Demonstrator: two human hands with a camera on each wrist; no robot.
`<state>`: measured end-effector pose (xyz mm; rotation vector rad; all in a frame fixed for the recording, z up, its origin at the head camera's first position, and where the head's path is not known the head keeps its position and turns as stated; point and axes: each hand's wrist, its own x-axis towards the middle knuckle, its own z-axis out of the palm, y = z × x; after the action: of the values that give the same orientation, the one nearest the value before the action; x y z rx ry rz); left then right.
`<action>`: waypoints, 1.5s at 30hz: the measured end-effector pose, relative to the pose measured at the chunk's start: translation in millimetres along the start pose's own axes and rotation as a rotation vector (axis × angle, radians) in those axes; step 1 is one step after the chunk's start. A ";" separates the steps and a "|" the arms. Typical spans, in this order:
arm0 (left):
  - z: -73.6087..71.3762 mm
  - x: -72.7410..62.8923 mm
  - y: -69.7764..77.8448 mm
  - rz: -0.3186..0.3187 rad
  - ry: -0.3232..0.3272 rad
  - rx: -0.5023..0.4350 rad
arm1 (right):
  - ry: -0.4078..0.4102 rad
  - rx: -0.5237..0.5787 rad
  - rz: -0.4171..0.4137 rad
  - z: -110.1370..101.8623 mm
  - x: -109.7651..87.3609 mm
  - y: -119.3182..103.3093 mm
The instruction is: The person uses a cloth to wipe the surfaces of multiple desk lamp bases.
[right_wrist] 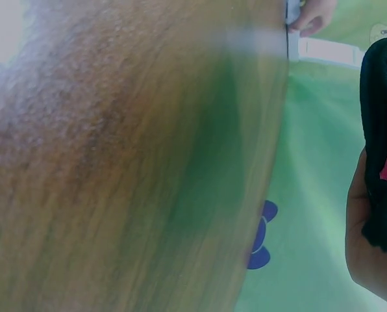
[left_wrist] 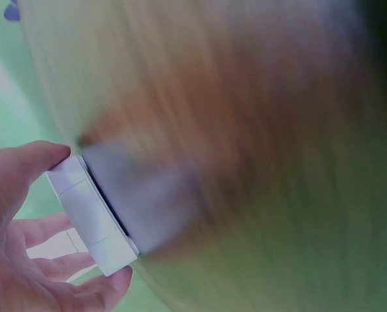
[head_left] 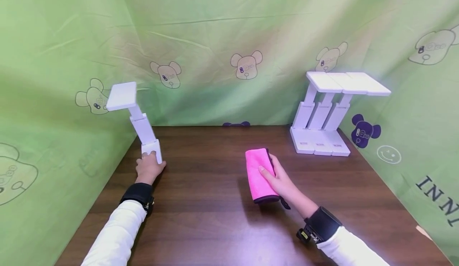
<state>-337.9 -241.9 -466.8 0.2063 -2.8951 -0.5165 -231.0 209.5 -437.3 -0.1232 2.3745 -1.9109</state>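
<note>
A green curtain (head_left: 204, 102) hangs behind your table (head_left: 201, 218). Three white stands (head_left: 320, 136) sit at the table's far right corner; a lone stand (head_left: 143, 130) is near its left edge. A pink cloth (head_left: 256, 176) is over the table's middle. Your left hand (head_left: 148, 168) grips the lone stand's base; your right hand (head_left: 283, 181) holds the cloth.

The right hand (right_wrist: 367, 270) holds a dark-edged pink cloth (right_wrist: 378, 104); the left hand (right_wrist: 315, 15) touches 1 white stand (right_wrist: 326, 51).

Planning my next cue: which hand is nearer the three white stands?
Right. The right hand, holding the pink cloth, is in front and left of the three stands; the left hand grips the lone stand farther left.
</note>
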 end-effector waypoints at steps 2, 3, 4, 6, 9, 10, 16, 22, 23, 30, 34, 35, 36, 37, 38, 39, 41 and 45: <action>3.0 -2.8 9.8 0.030 0.001 0.016 | 0.002 0.001 0.005 0.0 0.5 2.0; 4.6 -4.3 15.6 0.046 -0.001 0.025 | -0.001 0.003 0.006 -0.3 0.9 3.3; 6.1 -5.9 22.3 0.060 -0.006 0.037 | 0.001 0.008 0.008 -0.2 1.3 4.4; 9.2 -9.6 37.3 0.088 -0.021 0.058 | -0.001 0.017 0.013 -0.5 1.9 6.2; 14.8 -16.8 63.1 0.142 -0.045 0.093 | -0.005 0.017 0.007 -0.9 2.5 7.7; 16.8 -20.0 72.2 0.163 -0.050 0.101 | -0.005 0.014 0.002 -0.8 2.7 7.9; 31.2 -44.2 126.5 0.300 -0.076 0.129 | -0.006 0.004 -0.007 -0.2 3.4 8.4; 49.0 -71.9 174.9 0.425 -0.101 0.162 | 0.002 -0.010 -0.002 -3.5 5.1 11.4; 50.9 -76.9 182.1 0.445 -0.109 0.165 | 0.004 -0.019 -0.010 -4.5 5.5 12.0; 54.3 -115.5 222.6 0.555 -0.173 0.163 | 0.023 -0.133 -0.122 -12.6 12.5 16.2; 53.3 -130.9 233.1 0.630 -0.192 0.159 | 0.027 -0.305 -0.262 -15.8 17.0 13.9; 53.1 -133.1 234.3 0.654 -0.194 0.158 | 0.031 -0.388 -0.316 -16.7 18.4 12.9; 52.7 -134.7 235.0 0.677 -0.197 0.161 | 0.036 -0.477 -0.370 -17.7 19.7 11.3; 52.7 -135.6 235.3 0.697 -0.198 0.166 | 0.045 -0.573 -0.417 -18.0 21.3 9.2; 52.3 -136.1 235.3 0.713 -0.203 0.175 | 0.054 -0.677 -0.473 -18.2 23.4 6.8; 52.2 -136.5 234.6 0.727 -0.203 0.180 | 0.062 -0.775 -0.528 -18.3 26.1 5.0; 52.3 -136.3 232.6 0.745 -0.208 0.187 | 0.078 -0.936 -0.627 -17.0 32.6 1.4; 52.0 -135.2 226.5 0.785 -0.221 0.162 | 0.081 -1.136 -0.828 -10.7 49.0 2.5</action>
<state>-240.9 8.6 -456.7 -0.9775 -2.8869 -0.1625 -280.9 214.6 -438.5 -1.2369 3.4215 -0.3394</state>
